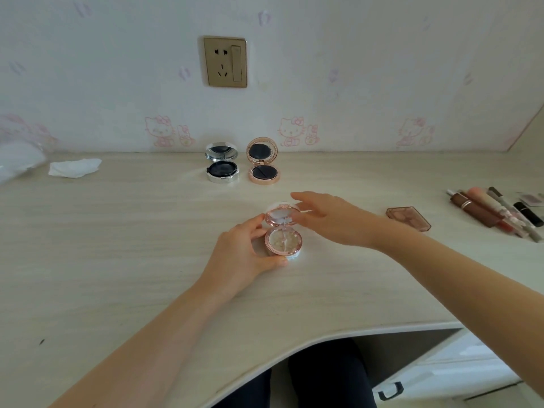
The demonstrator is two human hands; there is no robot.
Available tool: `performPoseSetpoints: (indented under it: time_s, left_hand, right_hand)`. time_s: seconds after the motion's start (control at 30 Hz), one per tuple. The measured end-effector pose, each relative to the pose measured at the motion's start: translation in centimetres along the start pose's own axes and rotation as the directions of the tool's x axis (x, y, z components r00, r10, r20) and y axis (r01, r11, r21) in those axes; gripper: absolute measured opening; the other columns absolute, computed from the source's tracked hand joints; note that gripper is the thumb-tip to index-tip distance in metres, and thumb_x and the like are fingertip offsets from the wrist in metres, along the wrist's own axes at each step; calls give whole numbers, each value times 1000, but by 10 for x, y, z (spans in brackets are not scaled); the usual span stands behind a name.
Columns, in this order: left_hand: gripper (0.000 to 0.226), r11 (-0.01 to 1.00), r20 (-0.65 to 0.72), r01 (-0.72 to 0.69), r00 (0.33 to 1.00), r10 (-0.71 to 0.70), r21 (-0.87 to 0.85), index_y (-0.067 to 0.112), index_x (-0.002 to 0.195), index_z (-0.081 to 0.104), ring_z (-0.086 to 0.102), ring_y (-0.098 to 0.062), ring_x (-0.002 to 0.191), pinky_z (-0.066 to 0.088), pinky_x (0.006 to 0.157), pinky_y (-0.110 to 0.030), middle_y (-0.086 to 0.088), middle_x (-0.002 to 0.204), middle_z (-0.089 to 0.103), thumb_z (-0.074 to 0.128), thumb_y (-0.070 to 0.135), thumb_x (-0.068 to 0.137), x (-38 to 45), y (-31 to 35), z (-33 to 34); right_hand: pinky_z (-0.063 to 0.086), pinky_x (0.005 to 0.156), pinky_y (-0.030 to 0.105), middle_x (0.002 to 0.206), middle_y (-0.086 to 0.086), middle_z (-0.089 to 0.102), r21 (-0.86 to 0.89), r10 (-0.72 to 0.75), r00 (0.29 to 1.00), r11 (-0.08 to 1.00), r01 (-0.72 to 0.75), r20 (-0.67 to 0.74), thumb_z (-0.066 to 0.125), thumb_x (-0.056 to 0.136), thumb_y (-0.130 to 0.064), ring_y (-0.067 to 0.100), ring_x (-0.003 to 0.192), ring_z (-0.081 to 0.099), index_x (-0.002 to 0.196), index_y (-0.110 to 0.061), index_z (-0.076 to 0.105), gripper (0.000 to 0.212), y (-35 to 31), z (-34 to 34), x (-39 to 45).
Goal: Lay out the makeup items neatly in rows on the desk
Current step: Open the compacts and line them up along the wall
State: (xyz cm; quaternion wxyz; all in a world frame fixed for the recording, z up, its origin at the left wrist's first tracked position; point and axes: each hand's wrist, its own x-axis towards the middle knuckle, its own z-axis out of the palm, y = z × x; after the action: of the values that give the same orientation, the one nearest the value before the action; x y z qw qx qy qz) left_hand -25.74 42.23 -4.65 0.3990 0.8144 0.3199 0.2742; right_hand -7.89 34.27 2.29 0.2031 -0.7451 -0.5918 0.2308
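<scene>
A pink compact point(283, 235) sits open on the desk point(117, 245), near its middle, lid raised and facing the person. Its base holds a pale, shimmery fill under a clear inner cover; hinge away from the person, so base and lid line up front to back. The left hand point(244, 257) curls round the base, thumb at the near rim and fingers on the far left side. The right hand point(329, 220) hovers at the lid with fingers spread and relaxed; whether they touch it I cannot tell.

Behind, near the wall, a silver compact point(222, 163) and a rose-gold compact point(263, 164) stand side by side, both open, each holding a dark puff. To the right lies a brown palette point(409, 218), and beyond it a cluster of lipsticks and pencils point(497, 212). A crumpled tissue point(75, 167) lies far left. The desk is pale wood grain; a socket point(225, 61) is set in cartoon-cat wallpaper.
</scene>
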Motion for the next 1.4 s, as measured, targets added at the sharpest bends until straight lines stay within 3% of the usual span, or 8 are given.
performPoseSetpoints:
  time_s: [0.2, 0.37, 0.5, 0.6, 0.83, 1.03, 1.17, 1.4]
  left_hand:
    - [82, 1000, -1, 13, 1000, -13, -1, 35, 122, 56, 49, 30, 95, 32, 76, 7, 48, 87, 58, 93, 28, 50, -1, -1, 0]
    - [85, 1000, 26, 25, 999, -24, -5, 13, 129, 54, 38, 39, 91, 30, 75, 8, 35, 102, 60, 91, 32, 55, -3, -2, -4]
    - [48, 1000, 14, 15, 1000, -15, -8, 42, 103, 62, 53, 23, 101, 36, 79, 1, 39, 92, 64, 86, 26, 66, -5, 0, -5]
    - [52, 999, 15, 21, 1000, -20, -42, 29, 114, 65, 56, 16, 106, 41, 86, -6, 24, 106, 69, 86, 27, 67, -3, 1, -4]
    - [73, 1000, -11, -11, 1000, 11, 3, 25, 132, 54, 47, 28, 94, 31, 77, 7, 19, 114, 67, 85, 32, 67, 16, 6, 3]
    - [76, 996, 15, -58, 998, 57, 73, 22, 138, 45, 55, -3, 116, 35, 85, -8, 11, 119, 67, 81, 34, 72, 58, 14, 21]
    - [61, 990, 11, -112, 994, 111, 89, 25, 130, 51, 58, -2, 106, 33, 75, 6, 10, 112, 70, 78, 29, 76, 85, 19, 35]
    - [46, 984, -15, -154, 988, 156, 87, 32, 123, 53, 62, -2, 96, 47, 82, -20, 12, 99, 72, 72, 28, 81, 122, 19, 53]
  right_hand:
    - [33, 90, 16, 141, -5, 50, 33, -4, 992, 999, 8, -127, 51, 94, -41, 15, 124, 50, 149, -21, 23, 64, 14, 34, -27]
    - [38, 87, 10, 126, -7, 61, 60, -107, 948, 990, 131, -301, 61, 90, -35, 12, 113, 54, 143, -19, 34, 62, 10, 61, -39]
    - [40, 86, 17, 122, -8, 61, 53, -122, 917, 987, 153, -380, 66, 85, -34, 11, 111, 54, 141, -23, 36, 64, 12, 73, -36]
    - [35, 80, 11, 117, -8, 63, 70, -105, 896, 986, 149, -432, 69, 83, -32, 11, 109, 54, 137, -24, 40, 62, 15, 77, -32]
    - [30, 77, 3, 119, -4, 64, 130, -44, 887, 985, 117, -459, 72, 81, -25, 17, 109, 55, 140, -17, 40, 68, 26, 65, -16]
    - [29, 73, 9, 122, 0, 63, 174, 7, 893, 981, 80, -450, 72, 82, -24, 20, 112, 56, 142, -20, 37, 70, 45, 39, 10]
    - [31, 73, 9, 119, 0, 65, 198, 36, 901, 979, 56, -431, 73, 81, -20, 19, 110, 58, 141, -20, 37, 70, 62, 23, 31]
    - [38, 85, 20, 119, -2, 65, 223, 67, 904, 974, 32, -422, 72, 82, -24, 18, 110, 58, 142, -24, 35, 71, 87, 6, 69]
